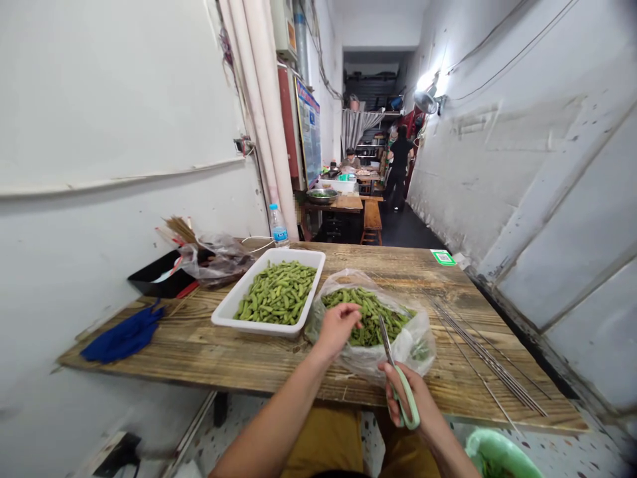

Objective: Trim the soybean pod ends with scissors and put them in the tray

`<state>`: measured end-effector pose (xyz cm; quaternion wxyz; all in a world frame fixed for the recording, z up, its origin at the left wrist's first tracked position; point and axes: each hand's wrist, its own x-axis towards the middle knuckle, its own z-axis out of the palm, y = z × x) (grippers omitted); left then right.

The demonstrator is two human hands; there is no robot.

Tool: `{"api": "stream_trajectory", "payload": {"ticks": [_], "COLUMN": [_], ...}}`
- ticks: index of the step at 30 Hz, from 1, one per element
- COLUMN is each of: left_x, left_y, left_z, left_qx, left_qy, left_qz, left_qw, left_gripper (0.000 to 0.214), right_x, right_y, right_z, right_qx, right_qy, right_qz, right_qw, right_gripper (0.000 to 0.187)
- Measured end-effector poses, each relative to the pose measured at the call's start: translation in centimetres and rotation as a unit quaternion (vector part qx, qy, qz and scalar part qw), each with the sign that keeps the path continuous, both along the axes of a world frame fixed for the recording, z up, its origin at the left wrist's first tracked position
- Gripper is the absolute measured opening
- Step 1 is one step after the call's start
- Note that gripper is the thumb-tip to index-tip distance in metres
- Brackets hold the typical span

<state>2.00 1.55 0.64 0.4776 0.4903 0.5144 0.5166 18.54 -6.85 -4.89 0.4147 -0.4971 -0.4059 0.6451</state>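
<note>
My right hand [405, 392] grips a pair of scissors [409, 405] by its pale green handles. The metal blades point up and away, over the near side of a clear plastic bag [423, 335] of green edamame pods [365, 309]. Above the left part of that bag is my left hand [341, 326], its fingers curled together close to the pods. Whatever sits between those fingertips is too small to make out. To the left of the bag, a white plastic tray [263, 326] holds a heap of edamame pods [279, 292].
Thin metal skewers [490, 358] lie on the right of the wooden table [239, 355]. At the left are a blue cloth [122, 335] and black tray [154, 282]. A water bottle [279, 229] stands behind. A green bin [500, 451] is below right. Two people are farther back.
</note>
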Motion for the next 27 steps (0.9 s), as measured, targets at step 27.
{"api": "stream_trajectory", "payload": {"ticks": [27], "left_x": [0.2], "left_y": [1.9], "left_z": [-1.4], "left_qx": [0.121], "left_qy": [0.591], "left_qz": [-0.038], "left_qw": [0.797], "left_gripper": [0.014], "right_x": [0.3], "right_y": [-0.4], "right_z": [0.1], "right_qx": [0.003], "right_qy": [-0.017], "right_qz": [0.029], "right_qw": [0.999], "right_gripper": [0.042]}}
